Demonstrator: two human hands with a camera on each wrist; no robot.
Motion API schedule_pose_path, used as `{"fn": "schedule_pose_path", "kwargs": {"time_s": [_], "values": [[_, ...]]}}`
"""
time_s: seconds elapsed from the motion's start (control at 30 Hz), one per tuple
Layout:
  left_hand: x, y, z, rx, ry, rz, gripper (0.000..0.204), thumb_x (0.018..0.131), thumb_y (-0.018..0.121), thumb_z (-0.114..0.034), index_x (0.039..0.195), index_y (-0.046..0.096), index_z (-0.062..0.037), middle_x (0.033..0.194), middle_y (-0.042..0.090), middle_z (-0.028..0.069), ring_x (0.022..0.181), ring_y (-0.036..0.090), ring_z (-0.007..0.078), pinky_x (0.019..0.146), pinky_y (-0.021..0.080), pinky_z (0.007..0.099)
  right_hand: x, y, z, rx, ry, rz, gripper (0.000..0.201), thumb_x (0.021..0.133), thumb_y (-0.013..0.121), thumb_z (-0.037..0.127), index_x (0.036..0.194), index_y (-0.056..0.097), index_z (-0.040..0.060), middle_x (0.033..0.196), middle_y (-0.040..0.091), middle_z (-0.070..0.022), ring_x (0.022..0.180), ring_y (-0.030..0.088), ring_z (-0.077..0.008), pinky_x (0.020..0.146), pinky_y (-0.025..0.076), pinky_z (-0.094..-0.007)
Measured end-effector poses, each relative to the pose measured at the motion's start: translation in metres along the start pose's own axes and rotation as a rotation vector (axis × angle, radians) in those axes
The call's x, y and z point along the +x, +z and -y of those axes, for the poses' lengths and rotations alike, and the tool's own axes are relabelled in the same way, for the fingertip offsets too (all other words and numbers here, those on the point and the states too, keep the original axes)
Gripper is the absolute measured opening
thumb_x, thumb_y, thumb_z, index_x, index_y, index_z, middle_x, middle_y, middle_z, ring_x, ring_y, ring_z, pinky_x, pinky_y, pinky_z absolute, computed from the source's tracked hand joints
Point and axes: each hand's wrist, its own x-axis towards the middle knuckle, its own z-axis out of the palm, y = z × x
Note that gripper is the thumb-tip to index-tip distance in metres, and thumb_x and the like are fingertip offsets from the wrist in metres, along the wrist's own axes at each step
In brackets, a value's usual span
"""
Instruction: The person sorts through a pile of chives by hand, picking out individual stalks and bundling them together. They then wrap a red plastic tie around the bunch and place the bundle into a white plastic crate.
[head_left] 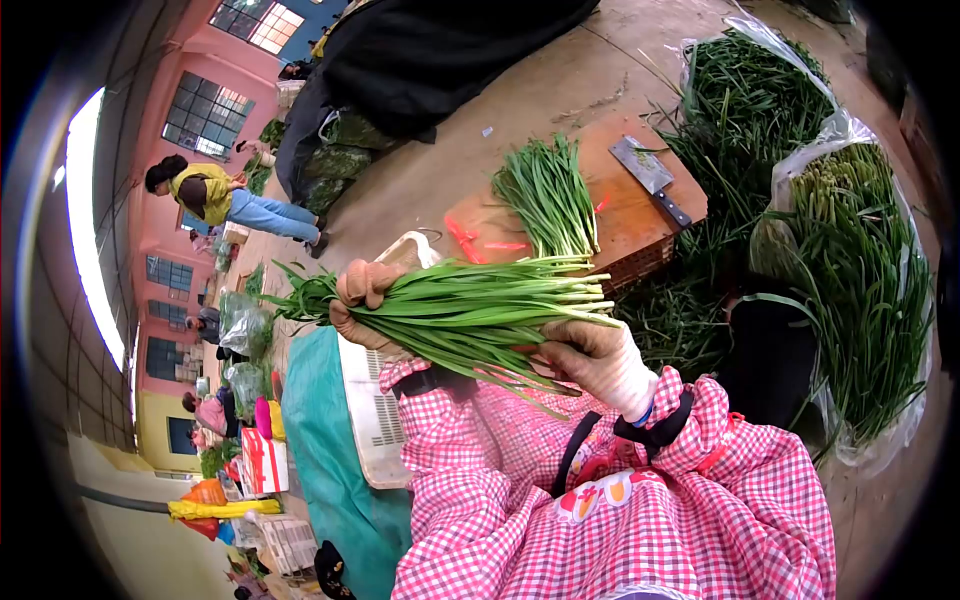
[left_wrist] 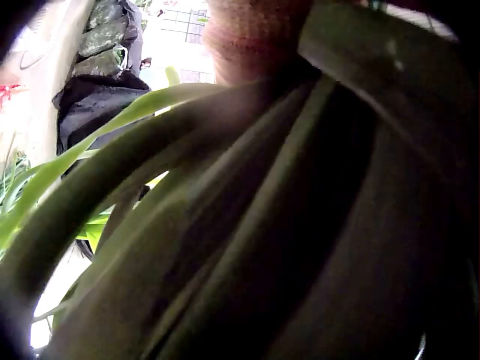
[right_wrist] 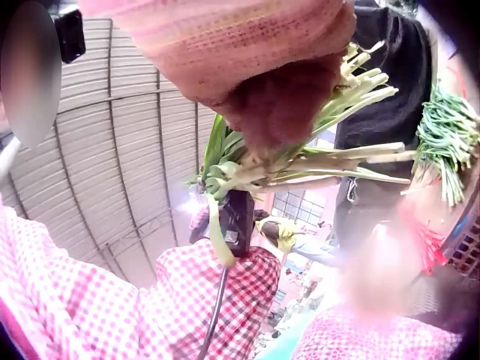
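Observation:
A bunch of garlic chives (head_left: 470, 305) lies sideways before my chest, pale stem ends to the right. My gloved left hand (head_left: 362, 305) grips its leafy end with curled fingers. Below the stem end, my gloved right hand (head_left: 592, 358) holds several stems between thumb and fingers. The right wrist view shows the right hand (right_wrist: 247, 64) bent over the pale stems (right_wrist: 352, 154). Dark, close leaves (left_wrist: 225, 225) fill most of the left wrist view and hide much of the left hand.
Beyond the bunch stands a wooden board (head_left: 630, 215) bearing another chive bundle (head_left: 550, 195) and a cleaver (head_left: 648, 175). Large plastic bags of chives (head_left: 870, 260) stand at right. A white crate (head_left: 375, 420) and teal sheet (head_left: 320, 430) lie left. A person in yellow (head_left: 205, 192) stands farther back.

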Motion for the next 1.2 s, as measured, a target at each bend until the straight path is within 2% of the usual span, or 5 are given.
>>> {"fn": "schedule_pose_path", "kwargs": {"time_s": [0.3,0.47,0.6,0.77,1.2], "values": [[-0.008,-0.054,-0.057,-0.028,0.029,-0.18,0.024,0.078,0.064,-0.015,0.069,0.043,-0.0186,0.068,0.039,-0.0079,0.062,0.039,0.007,0.078,0.043,0.0248,-0.02,-0.071,0.015,-0.297,-0.003,0.462,0.017,0.084,0.07,0.019,0.096,0.069,0.0066,0.074,0.066,-0.0135,0.066,0.066,-0.0273,0.063,0.052,-0.0345],[-0.004,-0.066,-0.082,0.019,-0.071,-0.167,0.019,0.081,0.063,-0.023,0.072,0.047,-0.0177,0.065,0.043,-0.0052,0.061,0.041,0.0081,0.078,0.047,0.0279,-0.034,-0.127,0.008,-1.122,0.225,0.567,0.038,0.077,0.07,0.03,0.11,0.065,0.0126,0.089,0.069,-0.0143,0.08,0.067,-0.034,0.07,0.054,-0.0436],[-0.009,-0.083,-0.083,0.398,-0.008,-0.042,0.022,0.086,0.06,-0.029,0.074,0.047,-0.0153,0.067,0.042,-0.0016,0.064,0.042,0.009,0.07,0.044,0.0278,-0.02,-0.107,0.015,-0.034,0.379,0.114,0.04,0.084,0.071,0.011,0.121,0.06,0.0006,0.098,0.068,-0.0065,0.088,0.064,-0.0133,0.079,0.052,-0.0283],[0.005,-0.03,-0.009,0.124,0.107,-0.265,0.027,0.085,0.06,-0.027,0.068,0.043,-0.0147,0.061,0.037,-0.0003,0.061,0.044,0.0129,0.059,0.044,0.0291,0.01,-0.064,0.031,0.513,0.448,0.114,0.043,0.094,0.054,0.027,0.129,0.053,0.0013,0.117,0.063,-0.0071,0.106,0.06,-0.0194,0.087,0.05,-0.0326],[0.024,-0.028,0.057,0.798,-0.177,-0.252,0.016,0.084,0.065,-0.014,0.081,0.064,0.0011,0.075,0.063,0.0091,0.073,0.067,0.0231,0.069,0.056,0.0345,-0.005,-0.131,-0.025,0.306,0.422,-0.236,0.023,0.086,0.067,0.022,0.1,0.061,0.005,0.085,0.064,-0.0044,0.072,0.062,-0.0174,0.065,0.053,-0.0317]]}}
